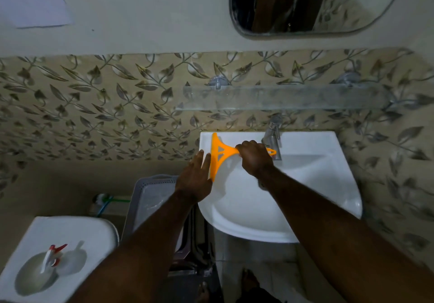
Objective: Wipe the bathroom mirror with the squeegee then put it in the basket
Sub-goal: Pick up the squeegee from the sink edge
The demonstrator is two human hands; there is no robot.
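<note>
An orange squeegee [219,154] is held over the left side of the white sink [312,185], blade to the left and running near to far. My right hand [254,158] is closed around its handle, whose end sticks out near the tap. My left hand [196,178] rests flat with fingers apart against the blade's left edge. The mirror [312,4] hangs on the wall above, well clear of the squeegee. A grey basket [150,189] stands low to the left of the sink, partly hidden by my left arm.
A chrome tap [273,135] stands at the sink's back. A glass shelf [281,97] juts from the leaf-patterned tiles under the mirror. A spray bottle [50,259] stands on the white toilet tank lid [94,229] at lower left.
</note>
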